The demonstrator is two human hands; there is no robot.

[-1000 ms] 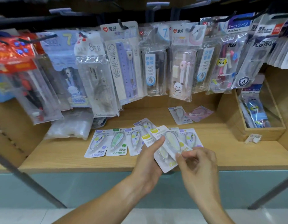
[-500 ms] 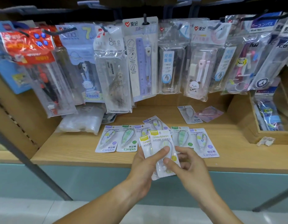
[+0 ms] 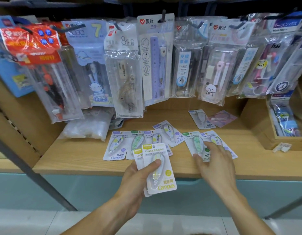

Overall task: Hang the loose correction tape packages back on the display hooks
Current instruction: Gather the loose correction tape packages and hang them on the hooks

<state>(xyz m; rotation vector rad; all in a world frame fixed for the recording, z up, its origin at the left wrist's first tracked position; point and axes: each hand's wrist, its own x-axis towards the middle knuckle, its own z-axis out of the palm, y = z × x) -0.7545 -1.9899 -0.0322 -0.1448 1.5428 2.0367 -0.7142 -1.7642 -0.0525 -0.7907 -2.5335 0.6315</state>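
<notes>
Here, the left hand [image 3: 136, 180] clamps two stacked yellow-tabbed packages [image 3: 159, 168] in its grip, thumb across the front one, off the wooden shelf [image 3: 82, 158] edge at 6 o'clock, while the right hand [image 3: 214, 164], fingers spread, presses the green-tabbed package [image 3: 195, 143] lying at 3 o'clock among the loose packages [image 3: 143, 141].

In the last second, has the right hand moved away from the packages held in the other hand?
Yes. The right hand has moved right, away from the yellow-labelled packages the left hand holds, and now rests on the green-labelled package lying on the wooden shelf.
</notes>
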